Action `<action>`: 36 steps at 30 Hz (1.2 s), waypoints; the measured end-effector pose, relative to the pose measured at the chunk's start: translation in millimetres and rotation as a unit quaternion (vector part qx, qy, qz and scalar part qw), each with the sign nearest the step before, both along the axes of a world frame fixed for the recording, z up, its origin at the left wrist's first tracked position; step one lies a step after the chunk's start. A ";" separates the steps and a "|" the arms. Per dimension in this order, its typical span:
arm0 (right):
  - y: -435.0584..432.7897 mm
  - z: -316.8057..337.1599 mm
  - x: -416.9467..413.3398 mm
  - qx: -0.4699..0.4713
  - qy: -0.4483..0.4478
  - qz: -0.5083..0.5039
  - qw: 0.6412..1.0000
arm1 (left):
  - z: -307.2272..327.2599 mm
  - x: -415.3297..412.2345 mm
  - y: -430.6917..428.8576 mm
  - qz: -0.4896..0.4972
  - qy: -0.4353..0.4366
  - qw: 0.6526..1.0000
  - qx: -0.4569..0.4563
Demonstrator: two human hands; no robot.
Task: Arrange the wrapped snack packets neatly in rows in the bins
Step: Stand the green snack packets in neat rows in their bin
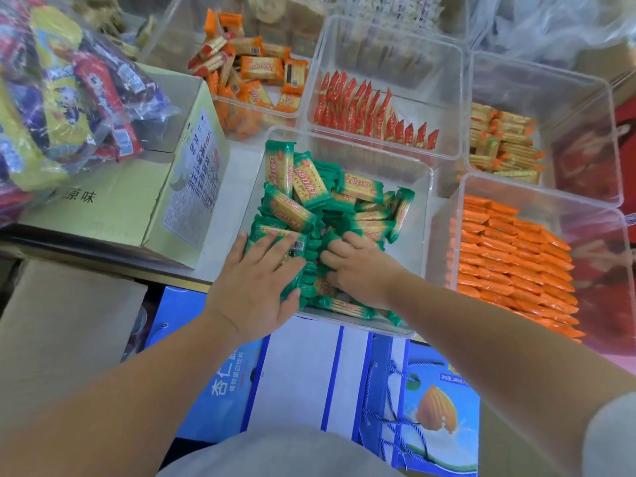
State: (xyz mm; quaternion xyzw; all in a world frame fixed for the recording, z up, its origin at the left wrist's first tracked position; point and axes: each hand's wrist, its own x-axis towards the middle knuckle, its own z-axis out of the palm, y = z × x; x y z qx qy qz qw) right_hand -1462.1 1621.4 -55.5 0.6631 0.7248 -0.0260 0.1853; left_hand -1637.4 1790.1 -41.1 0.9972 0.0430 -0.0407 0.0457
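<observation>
Cardboard box [113, 201]: fills the left of the frame on the tabletop [237, 173], its printed side turned toward the middle bin.
Plastic bag [62, 98]: upper left, lying on the box top, stuffed with mixed bright wrappers.
Blue cartons [437, 407]: lower middle, below the tabletop edge; one shows an almond picture and cord handles.
Right bin [550, 196]: clear plastic at the right of the frame; its orange packets [516, 263] lie in tight overlapping rows.
Middle bin [418, 218]: clear plastic at the centre, straight ahead of you. It holds the green packets [309, 187], jumbled toward the far side and packed on edge under your hands.
Red packets [361, 105]: standing in a row in the clear bin just behind the middle one.
Loose orange packets [254, 70]: heaped untidily in the upper-middle bin.
Left hand [256, 280]: yours lies flat on the near-left green packets, fingers straight and slightly spread, pressing down.
Right hand [358, 266]: just beside the left, fingers curled down among the green packets, gripping a few.
</observation>
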 end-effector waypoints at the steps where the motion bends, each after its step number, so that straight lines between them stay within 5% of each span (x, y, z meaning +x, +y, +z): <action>1: -0.1 -2.5 1.9 -0.001 0.005 0.003 1.000 | -0.2 0.0 0.1 0.000 0.000 1.000 0.001; 14: 18.0 -16.2 -11.1 -0.073 -0.004 -0.023 0.997 | 1.4 1.0 -0.7 0.001 0.022 1.000 0.010; 31: 15.2 10.1 -8.5 -0.040 0.051 -0.039 0.997 | -0.3 0.8 -0.7 -0.003 0.005 1.000 0.007; 36: 1.5 24.8 -20.9 -0.009 0.118 -0.134 0.984 | -1.6 1.1 -0.2 -0.001 0.009 1.000 0.010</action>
